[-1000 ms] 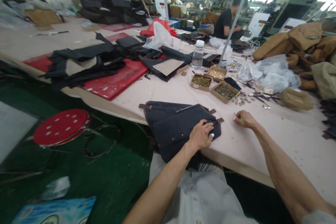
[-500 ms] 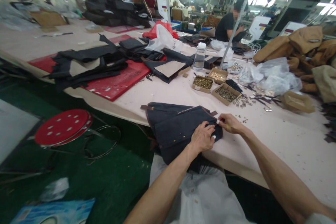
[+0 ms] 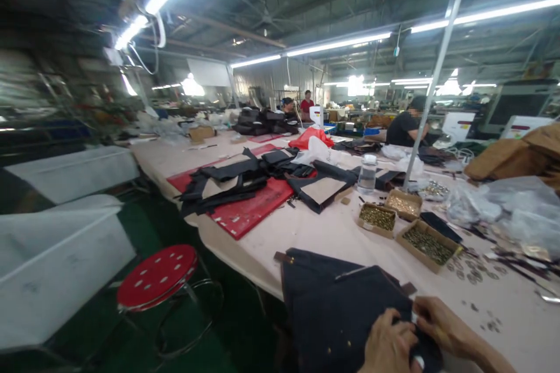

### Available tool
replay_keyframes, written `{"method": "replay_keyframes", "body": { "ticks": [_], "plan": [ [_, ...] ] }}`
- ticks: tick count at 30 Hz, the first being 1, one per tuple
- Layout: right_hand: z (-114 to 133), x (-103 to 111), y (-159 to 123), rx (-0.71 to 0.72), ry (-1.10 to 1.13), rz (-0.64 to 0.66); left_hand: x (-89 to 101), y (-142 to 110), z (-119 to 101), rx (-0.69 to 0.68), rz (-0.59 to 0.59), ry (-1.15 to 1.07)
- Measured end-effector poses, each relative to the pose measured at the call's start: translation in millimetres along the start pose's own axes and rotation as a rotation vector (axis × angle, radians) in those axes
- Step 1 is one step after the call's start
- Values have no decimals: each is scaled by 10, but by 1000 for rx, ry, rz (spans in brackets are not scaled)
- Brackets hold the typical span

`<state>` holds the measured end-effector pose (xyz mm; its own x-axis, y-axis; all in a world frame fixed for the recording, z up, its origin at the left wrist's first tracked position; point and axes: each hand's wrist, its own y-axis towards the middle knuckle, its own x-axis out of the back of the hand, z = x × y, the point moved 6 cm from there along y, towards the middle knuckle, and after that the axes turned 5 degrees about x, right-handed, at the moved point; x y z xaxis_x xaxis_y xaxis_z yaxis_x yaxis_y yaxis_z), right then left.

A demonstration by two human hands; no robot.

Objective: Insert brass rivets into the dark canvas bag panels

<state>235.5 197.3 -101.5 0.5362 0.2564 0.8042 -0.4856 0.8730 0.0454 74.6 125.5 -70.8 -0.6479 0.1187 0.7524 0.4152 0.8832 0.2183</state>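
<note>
A dark navy sewn cloth piece (image 3: 336,309) with small brass studs lies at the near table edge. Brown strips stick out at its corners, and a thin metallic line, perhaps a tool or zip, crosses its top. My left hand (image 3: 388,342) rests on its right part with bent fingers pressing and gripping the cloth. At the cloth's right edge, my right hand (image 3: 441,326) is closed in a pinch. A small white bit (image 3: 414,317) shows at its fingertips; whether it is held or worn is unclear. Another white spot shows below my left fingers.
Cardboard boxes of small metal fittings (image 3: 426,245) stand beyond the cloth, with loose rings (image 3: 472,268) to their right. A clear bottle (image 3: 367,173), a slanting pole (image 3: 437,73) and dark cloth pieces (image 3: 227,186) on a red board (image 3: 249,215) are farther back. A red stool (image 3: 157,277) stands left.
The view has tilted up and turned left, so the cloth and my hands now sit lower in the picture, partly cut off. Both hands stay at the cloth's right side.
</note>
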Motion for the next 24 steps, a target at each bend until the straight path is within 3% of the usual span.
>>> {"method": "replay_keyframes", "body": {
  "ticks": [4, 10, 13, 18, 24],
  "plan": [
    [47, 14, -49, -60, -11, -30, -13, 68, 12, 25, -44, -16],
    [-43, 23, 63, -86, 36, -5, -146, 38, 98, -73, -74, -1],
    [-55, 186, 15, -135, 152, 56, -87, 4, -48, -126, -83, -57],
    [-198, 577, -11, -182, 220, -82, -95, 210, -84, -129, -126, -117],
    [-8, 515, -23, -204, 72, -69, -116, 222, -76, -140, -142, -118]
  ]
}}
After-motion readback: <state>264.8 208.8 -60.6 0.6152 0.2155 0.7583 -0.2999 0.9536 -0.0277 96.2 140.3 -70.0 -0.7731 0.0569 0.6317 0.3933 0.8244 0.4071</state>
